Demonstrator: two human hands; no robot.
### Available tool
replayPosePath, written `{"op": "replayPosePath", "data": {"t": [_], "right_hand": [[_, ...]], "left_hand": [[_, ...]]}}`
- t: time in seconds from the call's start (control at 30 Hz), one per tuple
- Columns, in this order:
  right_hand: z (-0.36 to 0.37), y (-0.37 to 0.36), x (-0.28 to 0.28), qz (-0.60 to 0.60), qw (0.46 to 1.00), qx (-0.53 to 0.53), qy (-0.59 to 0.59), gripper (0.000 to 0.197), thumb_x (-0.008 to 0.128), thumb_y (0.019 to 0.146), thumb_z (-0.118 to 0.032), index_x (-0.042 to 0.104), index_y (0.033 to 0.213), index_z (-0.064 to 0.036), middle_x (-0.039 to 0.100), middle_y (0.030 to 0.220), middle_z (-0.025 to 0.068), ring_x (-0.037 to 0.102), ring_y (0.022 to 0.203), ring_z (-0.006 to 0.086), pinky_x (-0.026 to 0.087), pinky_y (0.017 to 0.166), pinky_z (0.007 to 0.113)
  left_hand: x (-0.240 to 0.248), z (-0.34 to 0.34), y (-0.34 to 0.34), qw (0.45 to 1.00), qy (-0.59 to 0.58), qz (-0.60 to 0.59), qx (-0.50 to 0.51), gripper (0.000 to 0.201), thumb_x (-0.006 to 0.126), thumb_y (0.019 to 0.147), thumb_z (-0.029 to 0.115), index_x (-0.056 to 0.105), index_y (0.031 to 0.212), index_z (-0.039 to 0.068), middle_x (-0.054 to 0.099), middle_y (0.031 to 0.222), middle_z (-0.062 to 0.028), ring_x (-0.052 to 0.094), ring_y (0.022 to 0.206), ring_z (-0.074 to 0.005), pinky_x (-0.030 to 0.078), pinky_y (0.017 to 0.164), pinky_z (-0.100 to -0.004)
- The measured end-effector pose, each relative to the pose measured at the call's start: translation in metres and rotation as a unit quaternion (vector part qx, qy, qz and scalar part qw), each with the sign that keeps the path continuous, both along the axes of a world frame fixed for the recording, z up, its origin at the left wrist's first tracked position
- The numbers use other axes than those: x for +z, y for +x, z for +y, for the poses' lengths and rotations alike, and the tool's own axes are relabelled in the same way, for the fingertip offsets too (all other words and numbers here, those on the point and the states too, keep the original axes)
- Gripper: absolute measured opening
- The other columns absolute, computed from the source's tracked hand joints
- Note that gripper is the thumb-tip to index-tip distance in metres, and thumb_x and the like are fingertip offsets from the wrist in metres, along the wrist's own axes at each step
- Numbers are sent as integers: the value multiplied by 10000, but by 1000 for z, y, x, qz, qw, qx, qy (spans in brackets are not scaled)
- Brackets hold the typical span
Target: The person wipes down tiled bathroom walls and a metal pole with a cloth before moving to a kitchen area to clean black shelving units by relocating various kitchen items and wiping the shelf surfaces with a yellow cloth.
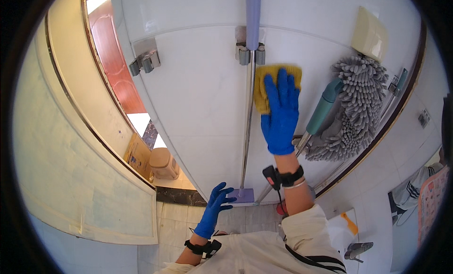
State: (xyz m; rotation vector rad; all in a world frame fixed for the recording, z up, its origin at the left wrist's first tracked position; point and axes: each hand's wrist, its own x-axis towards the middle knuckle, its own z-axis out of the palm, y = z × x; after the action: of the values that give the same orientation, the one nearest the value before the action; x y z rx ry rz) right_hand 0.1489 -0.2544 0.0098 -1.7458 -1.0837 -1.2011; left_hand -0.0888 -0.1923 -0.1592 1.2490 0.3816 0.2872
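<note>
My right hand (pixel 281 114), in a blue rubber glove, lies over a yellow cleaning cloth (pixel 260 92) and presses it flat against the white tiled wall (pixel 203 99). Just left of the cloth, a long metal pole (pixel 248 128) with a purple upper grip (pixel 253 19) runs down to a flat purple head (pixel 244 195). My left hand (pixel 213 211), gloved in blue too, hangs low near that head with its fingers spread and nothing in them. Whether it touches the head I cannot tell. Both wrists wear black straps.
A grey shaggy mop head (pixel 361 90) and a green-handled pole (pixel 323 106) hang to the right, below a cream dispenser (pixel 369 34). Metal clips (pixel 146 62) stick out of the wall. An open doorway, a beige stool (pixel 163 163) and a pale door (pixel 89 146) are at left; a faucet (pixel 358 250) is lower right.
</note>
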Motion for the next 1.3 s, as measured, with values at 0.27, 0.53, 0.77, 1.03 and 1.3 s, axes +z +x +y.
{"op": "replayPosePath", "data": {"t": [0.27, 0.53, 0.77, 1.03, 1.3], "right_hand": [[-1, -7, -56, 70, 997, -8, -33, 627, 507, 704, -2, 455, 1306, -170, 360, 1397, 121, 332, 1283, 341, 224, 1065, 492], [-21, -21, -149, 137, 986, -35, -84, 594, 511, 749, -8, 442, 1315, -174, 349, 1401, 132, 343, 1279, 328, 250, 1065, 461], [-5, -5, -29, 43, 998, 20, 28, 610, 455, 725, -60, 440, 1324, -174, 343, 1409, 125, 316, 1296, 335, 191, 1080, 482], [-27, -29, -172, 180, 980, -11, -84, 594, 482, 751, 27, 453, 1311, -171, 376, 1388, 113, 367, 1267, 313, 247, 1068, 450], [-31, -36, -221, 385, 904, 126, 138, 432, 402, 775, 107, 564, 1145, -47, 552, 1189, 147, 527, 1093, 277, 382, 977, 348]], "left_hand": [[2, -5, 9, 1000, 4, -14, -1, 489, 402, 929, 382, 322, 1345, 136, 497, 1261, -92, 546, 1068, -213, 428, 878, -331], [2, -4, -3, 1000, 4, -1, 2, 447, 390, 939, 331, 336, 1336, 133, 498, 1257, -88, 545, 1061, -201, 426, 874, -318], [-2, -8, -1, 1000, 9, 1, -1, 446, 395, 938, 335, 353, 1332, 129, 503, 1251, -86, 542, 1064, -201, 421, 882, -326], [5, 6, 11, 999, 45, -15, 24, 417, 388, 944, 310, 384, 1311, 113, 526, 1224, -83, 548, 1035, -184, 423, 857, -293], [6, 6, -1, 999, 40, -1, 29, 422, 396, 942, 324, 400, 1303, 106, 534, 1213, -72, 547, 1037, -173, 415, 859, -290]]}}
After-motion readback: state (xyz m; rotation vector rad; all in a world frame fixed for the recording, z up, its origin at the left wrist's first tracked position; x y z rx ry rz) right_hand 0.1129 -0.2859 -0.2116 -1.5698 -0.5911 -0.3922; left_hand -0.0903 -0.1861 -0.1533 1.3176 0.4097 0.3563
